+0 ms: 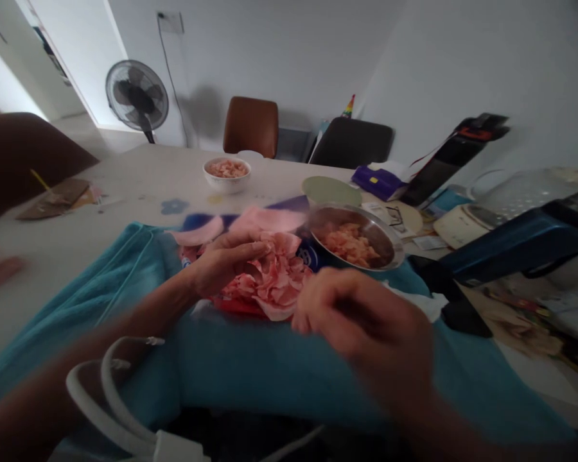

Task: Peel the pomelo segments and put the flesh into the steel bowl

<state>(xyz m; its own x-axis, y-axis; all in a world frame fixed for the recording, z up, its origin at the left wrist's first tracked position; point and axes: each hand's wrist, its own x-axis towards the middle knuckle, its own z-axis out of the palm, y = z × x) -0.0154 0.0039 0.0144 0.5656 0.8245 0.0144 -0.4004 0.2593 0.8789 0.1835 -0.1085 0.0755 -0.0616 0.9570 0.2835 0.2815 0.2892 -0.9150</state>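
A heap of pink, ruffled, petal-like pieces (279, 279) lies in front of me on a teal towel (250, 366); their material is unclear. My left hand (226, 260) reaches over the heap's left side, thumb and fingers pinched at the edge of a pink piece. Just right of the heap, my right hand (361, 314) is raised with curled fingers, blurred by motion; whatever its fingertips hold is hidden. Behind it stands a metal bowl (390, 247) with paler pink-orange pieces. Larger smooth pink pieces (270, 219) lie behind the heap.
A white bowl (227, 184) of similar pieces stands farther back. At right are a green round mat (331, 190), a purple tissue pack (378, 183) and a dark blue bottle (520, 240). A white cable (106, 385) loops by my left forearm. Chairs and a fan (137, 96) stand beyond.
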